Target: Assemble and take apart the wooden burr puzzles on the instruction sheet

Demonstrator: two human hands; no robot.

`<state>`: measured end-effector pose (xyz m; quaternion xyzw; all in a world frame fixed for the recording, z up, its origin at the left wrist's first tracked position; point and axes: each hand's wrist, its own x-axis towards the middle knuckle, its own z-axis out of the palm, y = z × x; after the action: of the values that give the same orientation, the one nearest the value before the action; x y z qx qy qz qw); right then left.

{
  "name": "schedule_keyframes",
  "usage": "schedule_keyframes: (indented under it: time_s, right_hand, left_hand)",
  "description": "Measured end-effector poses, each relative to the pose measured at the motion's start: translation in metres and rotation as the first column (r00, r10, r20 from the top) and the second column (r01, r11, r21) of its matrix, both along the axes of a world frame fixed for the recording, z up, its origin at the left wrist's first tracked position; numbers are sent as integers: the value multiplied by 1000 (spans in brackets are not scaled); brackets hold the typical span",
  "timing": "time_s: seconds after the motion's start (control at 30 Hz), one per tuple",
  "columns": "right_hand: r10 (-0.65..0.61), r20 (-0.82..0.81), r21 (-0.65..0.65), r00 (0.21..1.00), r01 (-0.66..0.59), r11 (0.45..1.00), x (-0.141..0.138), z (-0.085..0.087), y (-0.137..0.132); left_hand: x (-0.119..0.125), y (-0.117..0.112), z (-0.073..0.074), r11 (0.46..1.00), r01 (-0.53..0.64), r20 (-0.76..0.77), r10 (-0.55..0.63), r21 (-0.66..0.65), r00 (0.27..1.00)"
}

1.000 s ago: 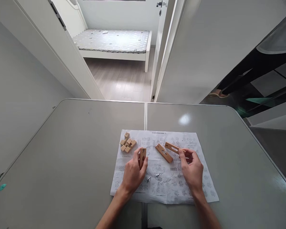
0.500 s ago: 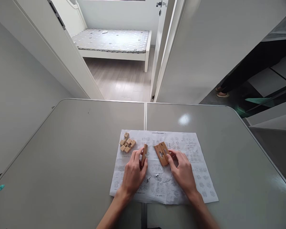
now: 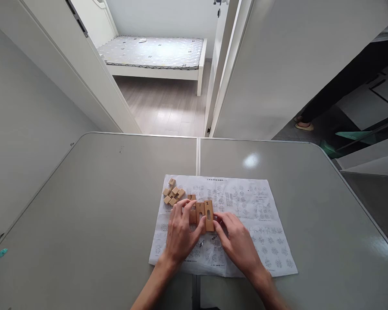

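Three notched wooden puzzle pieces stand side by side on a printed sheet. The piece marked 3 is on the left, partly hidden by fingers. In the middle is the piece marked 1, and on the right the piece marked 2 has a long slot. My left hand curls its fingers over the left piece, its thumb against the front of the row. At the right edge of piece 2, my right hand has thumb and fingertips closed against the wood.
A small interlocked cluster of wooden blocks lies at the sheet's upper left. Torn bits of paper lie near my hands. The grey table has a seam down its middle. Beyond it are a doorway, a bed and a person's foot.
My right hand has brought pieces 1 and 2 leftward and turned them upright beside piece 3. Piece 3 now shows its numbered face, with my left fingers over it.
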<state>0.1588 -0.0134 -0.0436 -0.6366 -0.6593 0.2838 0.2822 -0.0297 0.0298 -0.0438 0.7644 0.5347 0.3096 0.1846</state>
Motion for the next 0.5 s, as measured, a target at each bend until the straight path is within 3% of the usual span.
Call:
schedule_keyframes:
  time_s: [0.17, 0.3, 0.5]
  right_hand:
    - [138, -63, -25, 988, -139, 990, -6, 10, 1]
    - [145, -97, -58, 985, -151, 987, -2, 14, 4]
    - [116, -169, -82, 979, -132, 988, 7, 9, 9]
  left_hand:
    - [-5, 4, 9, 989, 142, -46, -144, -37, 988]
    - [-14, 10, 12, 977, 208, -80, -211, -42, 974]
    - [-24, 16, 13, 987, 162, -125, -160, 11, 979]
